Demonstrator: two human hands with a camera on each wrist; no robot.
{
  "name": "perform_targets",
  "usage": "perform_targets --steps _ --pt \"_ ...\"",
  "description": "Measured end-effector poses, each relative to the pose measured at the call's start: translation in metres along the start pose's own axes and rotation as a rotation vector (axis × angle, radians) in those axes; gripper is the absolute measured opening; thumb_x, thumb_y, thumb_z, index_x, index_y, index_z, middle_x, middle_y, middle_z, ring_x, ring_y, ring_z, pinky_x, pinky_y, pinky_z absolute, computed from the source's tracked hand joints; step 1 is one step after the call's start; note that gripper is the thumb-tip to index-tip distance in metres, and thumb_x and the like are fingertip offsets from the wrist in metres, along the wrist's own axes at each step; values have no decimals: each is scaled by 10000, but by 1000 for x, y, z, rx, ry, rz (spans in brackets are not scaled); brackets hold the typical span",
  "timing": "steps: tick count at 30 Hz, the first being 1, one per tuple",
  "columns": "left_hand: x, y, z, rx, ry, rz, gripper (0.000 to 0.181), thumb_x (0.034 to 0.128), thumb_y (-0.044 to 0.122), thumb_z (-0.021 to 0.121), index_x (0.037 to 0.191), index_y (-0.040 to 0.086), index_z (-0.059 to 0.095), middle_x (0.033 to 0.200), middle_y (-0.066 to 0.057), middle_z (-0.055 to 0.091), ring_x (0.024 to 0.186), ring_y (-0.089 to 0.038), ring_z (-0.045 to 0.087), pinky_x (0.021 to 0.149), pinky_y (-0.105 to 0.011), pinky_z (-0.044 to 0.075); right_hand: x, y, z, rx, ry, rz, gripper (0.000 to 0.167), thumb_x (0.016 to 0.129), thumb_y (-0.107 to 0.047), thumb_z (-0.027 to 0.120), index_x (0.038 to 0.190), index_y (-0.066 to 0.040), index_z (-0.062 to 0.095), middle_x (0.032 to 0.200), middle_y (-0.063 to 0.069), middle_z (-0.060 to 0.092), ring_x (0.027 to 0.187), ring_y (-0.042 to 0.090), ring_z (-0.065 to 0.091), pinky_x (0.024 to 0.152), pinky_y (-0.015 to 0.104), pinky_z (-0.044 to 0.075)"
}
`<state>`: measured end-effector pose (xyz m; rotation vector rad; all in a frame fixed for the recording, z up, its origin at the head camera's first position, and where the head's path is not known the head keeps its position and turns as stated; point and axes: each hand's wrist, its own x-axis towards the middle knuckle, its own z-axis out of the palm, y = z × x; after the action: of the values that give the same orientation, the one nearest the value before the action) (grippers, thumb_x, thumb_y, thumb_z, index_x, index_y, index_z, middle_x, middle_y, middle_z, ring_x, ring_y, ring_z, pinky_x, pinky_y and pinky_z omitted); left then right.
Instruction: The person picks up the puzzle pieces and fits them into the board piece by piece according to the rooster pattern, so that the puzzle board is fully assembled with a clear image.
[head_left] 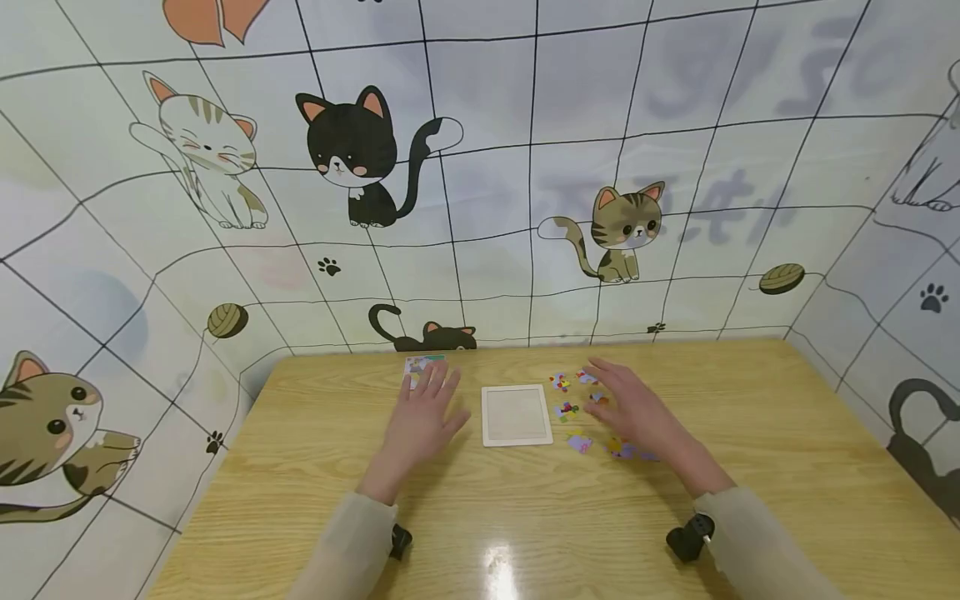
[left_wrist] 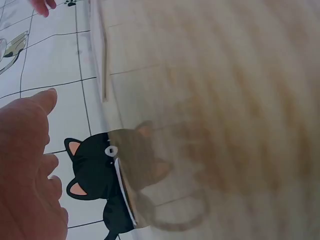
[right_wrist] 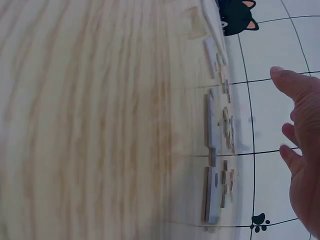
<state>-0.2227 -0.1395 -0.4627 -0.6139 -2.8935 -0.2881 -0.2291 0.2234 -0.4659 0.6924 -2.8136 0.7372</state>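
Note:
My left hand point(head_left: 424, 417), fingers spread, hovers over the table in front of a colourful picture card point(head_left: 415, 364) and partly covers it. My right hand point(head_left: 637, 412) is held above several colourful jigsaw pieces point(head_left: 579, 442), some of them hidden beneath it. Between the hands lies a square white puzzle frame point(head_left: 516, 443) with a pale, bare inside. In the right wrist view the pieces point(right_wrist: 212, 195) lie flat on the wood, apart from the right hand point(right_wrist: 305, 135). The left wrist view has the left hand point(left_wrist: 27, 170) with nothing in its fingers.
The wooden table point(head_left: 315, 500) ends at a wall cloth point(head_left: 487, 183) printed with cats and grid lines. Black wrist cameras point(head_left: 690, 537) sit at both cuffs. Light glares off the table's near middle.

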Motion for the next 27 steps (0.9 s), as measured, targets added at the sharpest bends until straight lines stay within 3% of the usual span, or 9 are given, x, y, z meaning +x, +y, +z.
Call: perform_targets --steps 8,18,27 --pt "-4 4 13 -134 -50 77 682 1043 400 587 1583 40 375 1631 -220 312 1508 -432 251 1164 -660 216 14 6 10 198 63 18 523 914 -34 768 1388 68 573 1387 264 585 1213 463 590 988 599 478" --pt "-5 6 17 -250 -211 97 735 1041 437 577 1619 76 301 1666 -182 243 1522 -427 209 1192 -632 163 34 12 16 397 -23 136 468 962 -7 696 1395 101 554 1296 270 633 1133 416 639 921 507 546" --pt "-5 4 17 -348 -273 111 716 1055 379 569 1614 35 284 1660 -214 239 1520 -448 196 1188 -651 135 55 18 20 466 -113 200 451 990 -38 664 1413 72 555 1302 227 631 1139 365 617 902 454 551"
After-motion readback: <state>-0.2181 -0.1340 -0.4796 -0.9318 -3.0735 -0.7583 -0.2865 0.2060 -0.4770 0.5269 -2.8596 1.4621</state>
